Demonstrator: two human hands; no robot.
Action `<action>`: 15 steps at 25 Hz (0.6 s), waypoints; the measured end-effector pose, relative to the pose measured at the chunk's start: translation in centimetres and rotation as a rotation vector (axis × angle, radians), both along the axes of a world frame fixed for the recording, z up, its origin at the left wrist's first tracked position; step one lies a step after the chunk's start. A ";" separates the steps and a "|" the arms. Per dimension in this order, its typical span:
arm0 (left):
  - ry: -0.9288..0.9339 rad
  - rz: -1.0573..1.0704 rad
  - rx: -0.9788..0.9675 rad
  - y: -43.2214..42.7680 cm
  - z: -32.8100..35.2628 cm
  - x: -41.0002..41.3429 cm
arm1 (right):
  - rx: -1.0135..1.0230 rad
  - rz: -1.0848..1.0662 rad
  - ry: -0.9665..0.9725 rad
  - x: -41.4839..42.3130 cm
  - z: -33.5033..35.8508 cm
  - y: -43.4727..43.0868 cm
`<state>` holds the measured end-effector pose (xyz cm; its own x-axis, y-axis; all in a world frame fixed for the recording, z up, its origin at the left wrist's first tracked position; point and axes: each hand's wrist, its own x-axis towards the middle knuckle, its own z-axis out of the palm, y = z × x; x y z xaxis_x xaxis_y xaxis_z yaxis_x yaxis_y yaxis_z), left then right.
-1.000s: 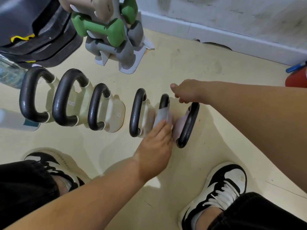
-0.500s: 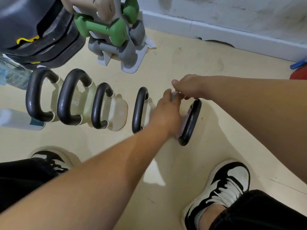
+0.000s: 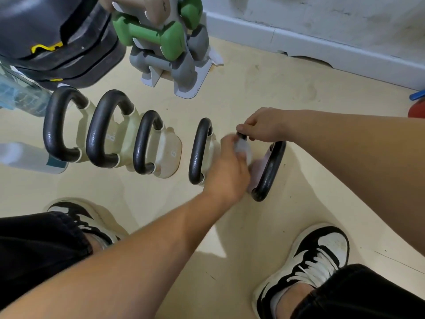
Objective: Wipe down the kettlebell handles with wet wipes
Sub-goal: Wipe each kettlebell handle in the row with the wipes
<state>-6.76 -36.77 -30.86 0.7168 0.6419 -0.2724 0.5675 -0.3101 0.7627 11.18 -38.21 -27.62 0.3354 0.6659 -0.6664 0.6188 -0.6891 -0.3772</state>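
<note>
The wet wipe (image 3: 242,146) sits wrapped over the handle (image 3: 241,136) of the fifth kettlebell in the floor row, a pale, motion-blurred patch near the top of the arch; a second ago it lay lower on the near side of that handle, half a second ago it was hidden under the hand at the far end, and now it is coming back along the bar; I judge this to be a back-and-forth rub in mid-stroke, so this handle is being covered along its length rather than dabbed once. The left hand (image 3: 230,171) is closed around the wipe, fingers curled over the bar; the right hand (image 3: 264,126) pinches the far end of the same handle in a narrow grip, apparently steadying it, where a second ago it rested as a loose fist just beside the bar. Just to the right, touching or nearly so, leans the last kettlebell (image 3: 268,171) with its pinkish body; to the left stand four cream ones (image 3: 170,153) with black handles, the nearest close by, the rest farther along. Whether any of those is already wiped cannot be told. Beyond the row stands a dumbbell rack (image 3: 170,47) near the wall; two black-and-white shoes (image 3: 315,256) frame the scene below.
</note>
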 end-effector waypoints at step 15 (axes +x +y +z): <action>0.021 0.024 -0.062 -3.3 -0.9 -4.2 | 0.035 -0.057 -0.047 -0.8 -0.2 -0.4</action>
<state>-10.92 -40.10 -31.72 0.6953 0.6401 -0.3269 0.5901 -0.2488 0.7681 10.39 -38.61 -27.85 0.4034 0.6677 -0.6257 0.5968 -0.7103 -0.3733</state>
